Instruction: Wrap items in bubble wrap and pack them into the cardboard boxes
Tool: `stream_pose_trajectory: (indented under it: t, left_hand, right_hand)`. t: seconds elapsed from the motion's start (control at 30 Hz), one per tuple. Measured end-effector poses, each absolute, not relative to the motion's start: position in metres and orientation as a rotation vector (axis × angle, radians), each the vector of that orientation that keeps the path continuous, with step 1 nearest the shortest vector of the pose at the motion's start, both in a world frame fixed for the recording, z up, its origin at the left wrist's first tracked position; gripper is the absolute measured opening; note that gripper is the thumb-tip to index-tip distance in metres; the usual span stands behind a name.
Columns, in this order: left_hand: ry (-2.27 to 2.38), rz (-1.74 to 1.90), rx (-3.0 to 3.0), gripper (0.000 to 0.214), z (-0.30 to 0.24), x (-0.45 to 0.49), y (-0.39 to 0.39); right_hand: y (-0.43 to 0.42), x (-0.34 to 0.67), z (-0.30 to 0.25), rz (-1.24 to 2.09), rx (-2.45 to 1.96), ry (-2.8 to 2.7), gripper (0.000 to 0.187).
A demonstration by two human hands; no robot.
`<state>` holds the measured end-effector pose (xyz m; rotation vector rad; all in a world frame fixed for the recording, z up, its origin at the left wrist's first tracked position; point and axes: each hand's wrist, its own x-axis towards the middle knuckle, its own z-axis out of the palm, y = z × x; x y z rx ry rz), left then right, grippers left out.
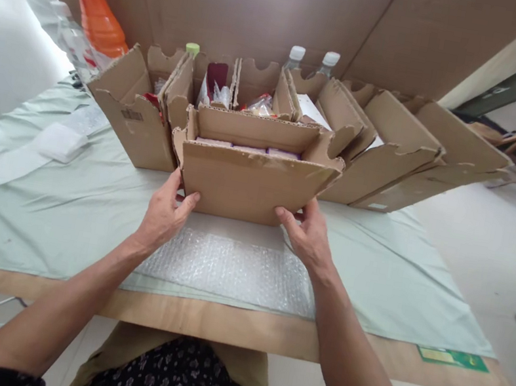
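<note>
A brown cardboard box [251, 188] with an open top stands in front of me, its long side facing me. Inside, the tops of several purple-edged packs [250, 148] show just below the rim. My left hand [167, 210] grips the box's lower left corner, thumb on the front face. At the lower right corner my right hand [306, 231] holds it the same way; the other fingers of both hands are partly hidden at the sides. A sheet of bubble wrap [234, 272] lies on the cloth between my forearms, in front of the box.
Behind stand several open cardboard boxes [396, 147] in a row, some with packaged goods. An orange bottle [97, 12] leans at the back left, near white foam wrap [63, 143]. A pale green cloth [402, 278] covers the table, whose wooden front edge [215, 323] shows.
</note>
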<state>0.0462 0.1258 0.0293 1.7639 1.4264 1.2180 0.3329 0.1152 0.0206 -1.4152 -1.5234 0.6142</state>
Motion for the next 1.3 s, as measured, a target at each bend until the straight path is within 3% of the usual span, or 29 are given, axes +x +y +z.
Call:
stream_pose_trajectory:
  t: [0.1, 0.27, 0.4, 0.6, 0.8, 0.93, 1.13, 1.3]
  left_hand:
    - [1.449, 1.178, 1.777, 0.051, 0.022, 0.043, 0.128]
    - [1.615, 1.073, 2.027, 0.082, 0.015, 0.026, 0.085]
    - [1.427, 0.836, 2.508, 0.064, 0.011, 0.035, 0.039]
    - [1.291, 0.266, 2.755, 0.059, -0.015, 0.039, 0.019]
    - [1.455, 0.235, 2.685, 0.058, -0.016, -0.009, 0.004]
    - [1.432, 0.354, 2.706, 0.057, -0.001, 0.01, 0.001]
    - [1.277, 0.323, 2.745, 0.053, -0.006, 0.041, 0.008]
    - [1.222, 0.272, 2.674, 0.052, -0.012, -0.002, 0.009]
  right_hand:
    - [0.114, 0.334, 0.013, 0.612, -1.418, -1.528, 0.062]
    - [0.071, 0.342, 0.01, 0.349, -1.639, -1.524, 0.055]
    - [0.026, 0.304, 0.014, 0.205, -1.578, -1.797, 0.043]
    - [0.006, 0.253, -0.008, 0.373, -1.441, -2.384, 0.057]
    - [-0.041, 0.365, -0.026, 0.031, -1.874, -2.078, 0.057]
    - [-0.049, 0.358, -0.004, -0.161, -1.941, -1.896, 0.049]
    - [-0.009, 0.261, 0.002, 0.197, -1.478, -2.388, 0.049]
    - [-0.028, 0.324, -0.013, 0.161, -1.714, -2.177, 0.047]
